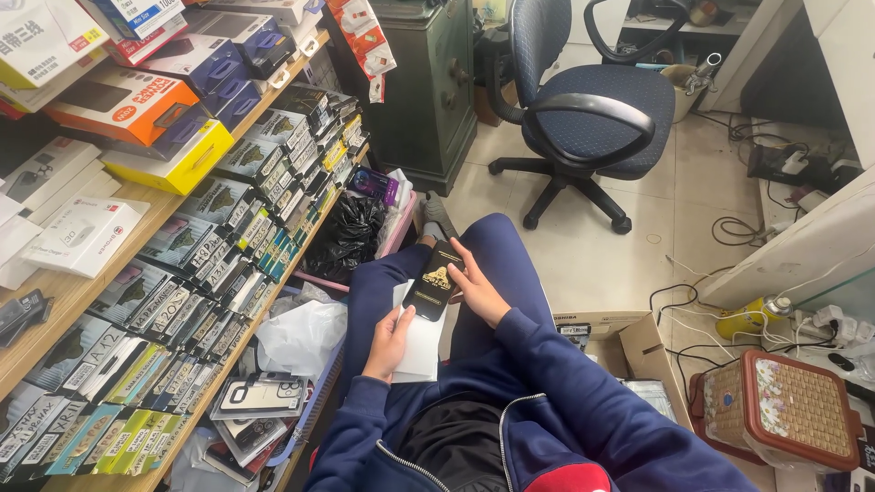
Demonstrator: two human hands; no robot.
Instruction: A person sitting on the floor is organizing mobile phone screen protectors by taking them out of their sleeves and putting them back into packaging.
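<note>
Black packet [434, 281] on lap, long axis 12–6; right hand [476, 292] grips its 3 o'clock edge, left hand [390, 342] pinches white cards [421, 351] beneath.

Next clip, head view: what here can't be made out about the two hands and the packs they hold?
- Black flat pack: its contents; only the printed front shows.
- White pack: its face is partly covered by the black flat pack and the left hand.
- Right hand: its fingertips are hidden behind the black pack's edge.
- Left hand: its palm faces down, so its grip is unclear.
</note>
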